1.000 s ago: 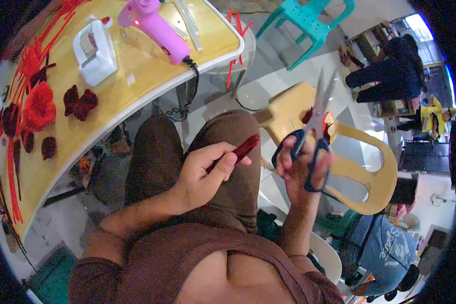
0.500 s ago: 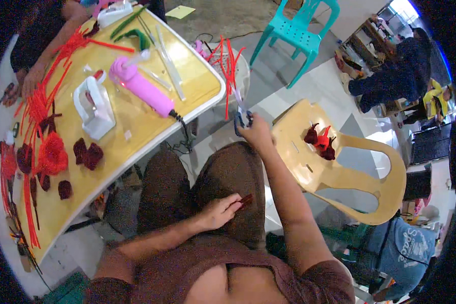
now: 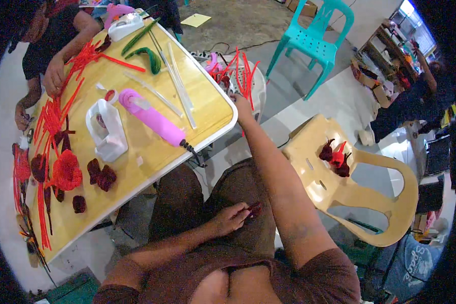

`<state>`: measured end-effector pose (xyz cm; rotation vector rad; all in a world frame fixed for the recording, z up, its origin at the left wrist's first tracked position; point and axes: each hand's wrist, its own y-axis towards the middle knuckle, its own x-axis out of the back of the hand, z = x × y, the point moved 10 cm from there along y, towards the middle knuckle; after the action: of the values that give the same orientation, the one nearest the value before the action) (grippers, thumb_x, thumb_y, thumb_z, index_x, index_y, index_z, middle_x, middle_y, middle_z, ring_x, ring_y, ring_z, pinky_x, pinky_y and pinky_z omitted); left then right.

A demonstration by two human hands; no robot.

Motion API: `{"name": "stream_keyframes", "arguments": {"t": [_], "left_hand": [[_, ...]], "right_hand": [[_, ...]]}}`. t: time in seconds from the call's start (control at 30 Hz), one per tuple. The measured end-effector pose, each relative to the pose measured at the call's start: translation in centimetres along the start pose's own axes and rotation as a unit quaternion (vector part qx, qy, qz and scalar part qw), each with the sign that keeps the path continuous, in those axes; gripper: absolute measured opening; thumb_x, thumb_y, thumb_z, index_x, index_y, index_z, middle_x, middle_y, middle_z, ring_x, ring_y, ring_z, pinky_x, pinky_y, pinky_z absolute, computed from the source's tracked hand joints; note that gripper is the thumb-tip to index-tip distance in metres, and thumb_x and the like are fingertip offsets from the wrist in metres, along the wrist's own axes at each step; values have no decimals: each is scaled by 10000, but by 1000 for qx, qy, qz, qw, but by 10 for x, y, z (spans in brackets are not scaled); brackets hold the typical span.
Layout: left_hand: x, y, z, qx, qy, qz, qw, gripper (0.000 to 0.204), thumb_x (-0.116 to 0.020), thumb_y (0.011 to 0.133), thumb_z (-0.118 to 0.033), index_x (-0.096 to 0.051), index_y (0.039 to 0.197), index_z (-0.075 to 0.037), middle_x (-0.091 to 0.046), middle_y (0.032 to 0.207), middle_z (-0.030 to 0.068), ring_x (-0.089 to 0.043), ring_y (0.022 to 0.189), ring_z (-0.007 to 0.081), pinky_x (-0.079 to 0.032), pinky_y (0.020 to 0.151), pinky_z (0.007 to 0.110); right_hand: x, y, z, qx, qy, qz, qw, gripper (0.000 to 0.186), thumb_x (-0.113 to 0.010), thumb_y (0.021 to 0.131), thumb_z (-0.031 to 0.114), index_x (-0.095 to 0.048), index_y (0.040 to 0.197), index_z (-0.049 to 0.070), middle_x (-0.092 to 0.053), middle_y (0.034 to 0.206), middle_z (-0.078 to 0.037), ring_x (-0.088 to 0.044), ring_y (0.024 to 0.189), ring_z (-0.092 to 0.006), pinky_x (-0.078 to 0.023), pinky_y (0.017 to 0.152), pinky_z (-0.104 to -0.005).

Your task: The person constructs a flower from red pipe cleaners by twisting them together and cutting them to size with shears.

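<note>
Above the right thigh, pinching the dark red piece between thumb and curled fingers of the left hand, with one end poking out to the right. Past the near corner of the table, holding the right hand far out beside the white stool, close to red strips; cannot tell whether grasping anything there or released, given fingertips so small and dark. Next outward, on the tabletop, find the pink glue gun lying near the white dispenser. Beyond these, find clear sticks and a curled green piece. Leftward, see dark red petals, a red flower and more red strips, near another person's hand. Right of the outstretched forearm, find the beige chair, bearing three small red pieces; farther off, the teal chair.
</note>
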<state>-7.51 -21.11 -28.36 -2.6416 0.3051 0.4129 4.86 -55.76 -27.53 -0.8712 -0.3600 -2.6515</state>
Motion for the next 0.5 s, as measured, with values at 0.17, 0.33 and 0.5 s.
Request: {"name": "stream_keyframes", "arguments": {"t": [0.17, 0.33, 0.5], "left_hand": [[9, 1, -4, -16, -50, -11, 999, 196, -422, 1012, -262, -510, 1002, -87, -433, 674, -31, -406, 536, 60, -333, 448, 229], [22, -22, -67, -93, -3, -74, 993, 250, -383, 1022, -277, -523, 1013, -69, -459, 661, -24, -409, 551, 55, -336, 488, 208], [18, -57, -121, -130, -67, -126, 981, 205, -420, 1009, -254, -529, 1040, -83, -486, 695, -38, -412, 571, 39, -338, 500, 186]], "right_hand": [[30, -59, 13, -49, 106, 110, 987, 461, -606, 862, 436, -662, 1051, 18, -674, 906, -147, -635, 843, -239, -488, 753, -334], [101, -161, 51, -110, 251, 216, 937, 391, -571, 926, 363, -629, 1141, 42, -627, 995, -19, -561, 903, -113, -455, 769, -258], [137, -259, 109, -71, 275, 231, 930, 279, -661, 871, 189, -650, 1099, 30, -651, 961, -43, -581, 885, -127, -458, 804, -272]]}}
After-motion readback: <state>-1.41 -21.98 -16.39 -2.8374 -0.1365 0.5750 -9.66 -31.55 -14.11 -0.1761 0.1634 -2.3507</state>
